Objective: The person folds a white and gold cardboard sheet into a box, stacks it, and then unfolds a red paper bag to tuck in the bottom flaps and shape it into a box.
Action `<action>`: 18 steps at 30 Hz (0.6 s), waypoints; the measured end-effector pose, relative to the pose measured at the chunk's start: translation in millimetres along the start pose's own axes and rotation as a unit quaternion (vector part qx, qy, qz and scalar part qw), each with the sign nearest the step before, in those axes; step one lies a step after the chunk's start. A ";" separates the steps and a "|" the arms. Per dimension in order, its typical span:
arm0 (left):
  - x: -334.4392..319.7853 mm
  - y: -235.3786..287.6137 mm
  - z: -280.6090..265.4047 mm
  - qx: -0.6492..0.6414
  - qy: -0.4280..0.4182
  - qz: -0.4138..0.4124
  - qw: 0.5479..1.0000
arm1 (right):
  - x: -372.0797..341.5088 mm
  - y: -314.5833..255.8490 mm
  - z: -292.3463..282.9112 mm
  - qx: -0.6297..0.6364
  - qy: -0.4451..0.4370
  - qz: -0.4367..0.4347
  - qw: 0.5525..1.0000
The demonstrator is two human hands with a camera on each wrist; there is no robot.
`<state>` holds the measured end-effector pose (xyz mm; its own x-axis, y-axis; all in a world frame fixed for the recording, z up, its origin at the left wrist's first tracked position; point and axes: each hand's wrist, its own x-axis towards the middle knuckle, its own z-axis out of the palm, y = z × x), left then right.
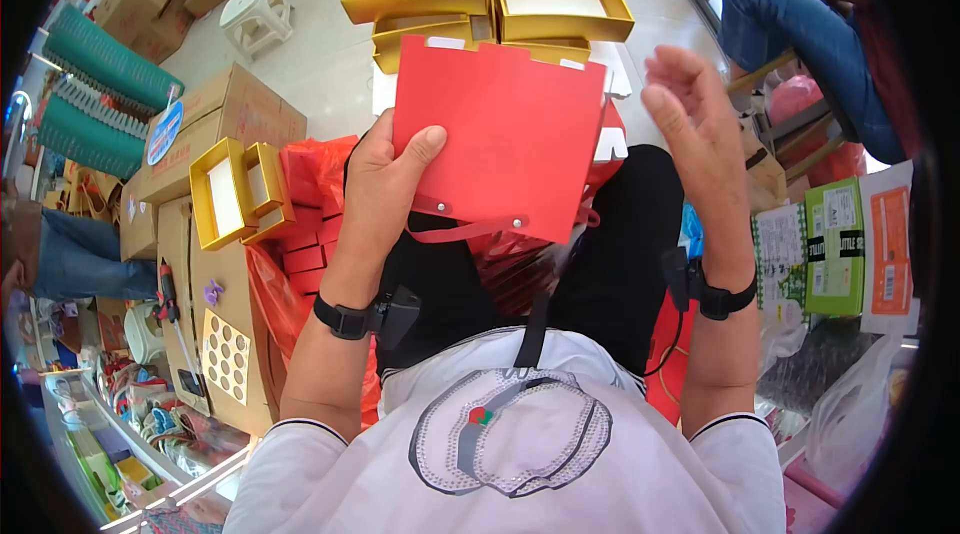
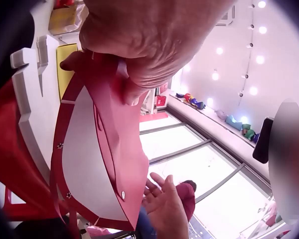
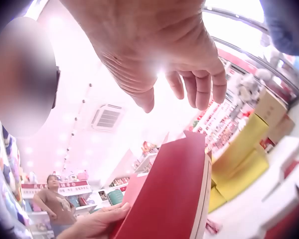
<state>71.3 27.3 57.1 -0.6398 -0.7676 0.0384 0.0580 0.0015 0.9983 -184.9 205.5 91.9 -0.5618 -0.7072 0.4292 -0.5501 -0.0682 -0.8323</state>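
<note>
A red cardboard gift bag (image 1: 505, 139) with tabs along its far edge is held up over the person's lap. My left hand (image 1: 392, 162) grips its left side, thumb on the broad face and fingers behind. A red strap handle (image 1: 470, 233), fixed with metal rivets, hangs at the near edge. In the left wrist view the bag (image 2: 122, 144) shows a pale inside between its red edges. To the right, apart from the bag, my right hand (image 1: 697, 119) is raised with nothing in it, its fingers loosely bent.
Gold boxes (image 1: 420, 4) are stacked ahead, with white cardboard below. At left, smaller gold boxes (image 1: 222, 196), a glue gun (image 1: 168, 292) and a sticker sheet (image 1: 226, 358) lie on cardboard cartons. Red plastic (image 1: 275, 284) bunches beside the leg. Another person's legs (image 1: 800, 44) are at right.
</note>
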 end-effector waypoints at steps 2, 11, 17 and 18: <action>-0.9 -9.9 2.3 -0.030 0.016 -0.005 0.999 | -20.8 8.6 4.4 0.099 -0.053 0.099 0.989; 2.1 -16.4 24.3 -0.058 0.006 0.045 0.997 | -33.6 61.6 25.9 0.076 -0.048 0.129 0.988; -6.3 -30.6 28.9 -0.051 0.010 0.029 0.998 | -35.1 52.4 30.2 0.197 -0.065 0.163 0.965; -4.3 -31.4 28.5 -0.038 0.012 0.040 0.998 | -34.3 53.1 31.3 0.199 -0.053 0.162 0.965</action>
<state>50.4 48.8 26.8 -0.6125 -0.7821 0.1151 0.1662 0.0149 0.9860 -175.4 204.1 22.0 -0.5865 -0.8032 0.1039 -0.0640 -0.0820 -0.9946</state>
